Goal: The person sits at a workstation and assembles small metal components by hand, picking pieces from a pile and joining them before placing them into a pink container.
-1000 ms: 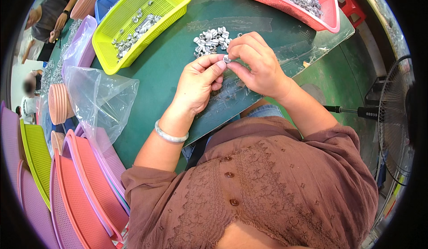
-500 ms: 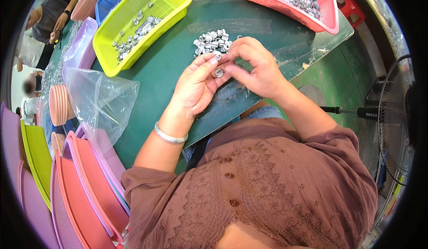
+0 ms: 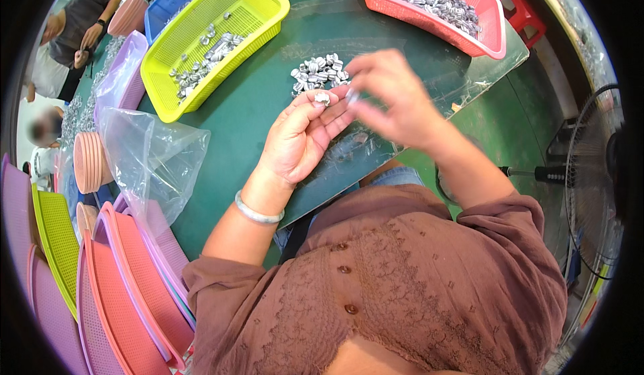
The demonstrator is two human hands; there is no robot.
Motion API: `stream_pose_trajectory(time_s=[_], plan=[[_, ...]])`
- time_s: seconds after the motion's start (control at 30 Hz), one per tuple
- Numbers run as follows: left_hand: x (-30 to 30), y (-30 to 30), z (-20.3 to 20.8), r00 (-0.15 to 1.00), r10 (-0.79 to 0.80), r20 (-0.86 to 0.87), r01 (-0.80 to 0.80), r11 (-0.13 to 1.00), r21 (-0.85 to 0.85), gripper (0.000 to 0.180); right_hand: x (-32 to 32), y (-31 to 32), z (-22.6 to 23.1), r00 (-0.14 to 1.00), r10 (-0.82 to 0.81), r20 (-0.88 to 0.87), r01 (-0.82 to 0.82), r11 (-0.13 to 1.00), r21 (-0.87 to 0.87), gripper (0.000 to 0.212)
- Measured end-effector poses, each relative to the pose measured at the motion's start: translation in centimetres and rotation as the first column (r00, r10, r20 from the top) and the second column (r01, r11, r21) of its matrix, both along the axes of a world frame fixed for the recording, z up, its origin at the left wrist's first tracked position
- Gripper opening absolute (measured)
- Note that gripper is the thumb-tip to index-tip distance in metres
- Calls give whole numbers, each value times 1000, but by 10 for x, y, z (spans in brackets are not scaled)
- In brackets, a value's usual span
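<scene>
My left hand (image 3: 292, 140) is palm up above the near part of the green table (image 3: 245, 113), a pale bangle (image 3: 259, 209) on its wrist. A small silvery metal piece (image 3: 323, 98) is pinched between its thumb and forefinger. Just right of its fingertips, my right hand (image 3: 397, 103) is smeared by motion. Another small silvery piece (image 3: 352, 96) shows at its thumb and fingertips. Beyond both hands lies a loose pile of striped silvery metal pieces (image 3: 316, 73).
A lime-green basket (image 3: 268, 23) with some metal pieces stands far left; a pink basket (image 3: 416, 21) full of them stands far right. A clear plastic bag (image 3: 157, 164) and stacked baskets (image 3: 144, 281) lie left. A fan (image 3: 594, 180) is at right; a person (image 3: 80, 23) works far left.
The loose metal piece that lay on my left fingers is gone from there; a piece now shows at my right fingertips. My right hand has lifted slightly away, fingers moving.
</scene>
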State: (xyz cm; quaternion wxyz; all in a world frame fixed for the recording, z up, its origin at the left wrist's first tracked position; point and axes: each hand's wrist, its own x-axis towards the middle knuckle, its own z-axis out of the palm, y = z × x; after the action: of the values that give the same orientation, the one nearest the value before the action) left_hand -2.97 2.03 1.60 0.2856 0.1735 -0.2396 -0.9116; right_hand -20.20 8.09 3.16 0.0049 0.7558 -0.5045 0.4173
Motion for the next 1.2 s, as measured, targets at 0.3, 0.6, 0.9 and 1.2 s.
stream_pose_trajectory(time_s=[0.3, 0.6, 0.9, 1.2], plan=[[10, -14, -3, 986, 29, 165, -19, 998, -65, 30, -125, -42, 35, 755, -606, -253, 579, 796, -178, 29], [12, -17, 0, 953, 77, 293, -29, 986, -166, 17, -37, -66, -20, 982, -90, -169, 145, 925, 351, 13], [8, -13, 3, 910, 90, 404, 1, 976, -219, 21, -27, -63, -10, 998, -3, 66, -25, 912, 410, 10], [10, -15, -2, 955, -91, 281, 108, 993, -48, 20, -2, -44, 8, 973, 184, 136, -222, 903, 367, 8]])
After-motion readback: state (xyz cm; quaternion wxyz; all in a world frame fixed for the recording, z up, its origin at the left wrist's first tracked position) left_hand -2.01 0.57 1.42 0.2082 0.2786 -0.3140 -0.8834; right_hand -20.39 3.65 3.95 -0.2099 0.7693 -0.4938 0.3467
